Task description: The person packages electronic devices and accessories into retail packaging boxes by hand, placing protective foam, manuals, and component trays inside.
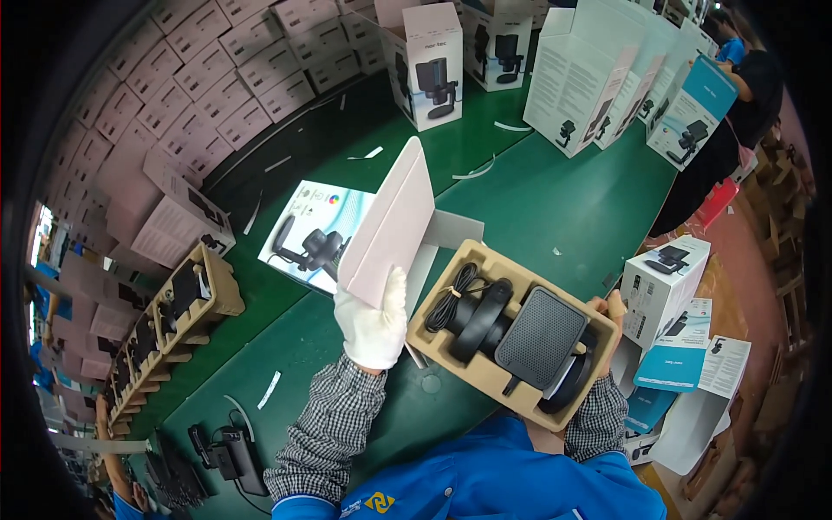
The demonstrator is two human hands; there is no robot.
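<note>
My left hand [373, 325], in a white glove, grips the raised flap [394, 221] of a white carton [299, 227]. The carton lies on the table with a microphone picture on its upper face. My right hand [610, 310] holds a brown moulded pulp tray [449, 354] by its right end, close to my body, with most of that hand hidden behind it. Seated in the tray are a black microphone [542, 338] with a mesh front, a black round stand part [483, 321] and a coiled black cable [452, 296].
More filled pulp trays [184, 295] stand in a row at the left. Upright open cartons [431, 78] line the far side, and more cartons [663, 290] pile up at the right. Paper strips [269, 390] litter the green table [520, 199]. A co-worker [745, 95] handles a box at the far right.
</note>
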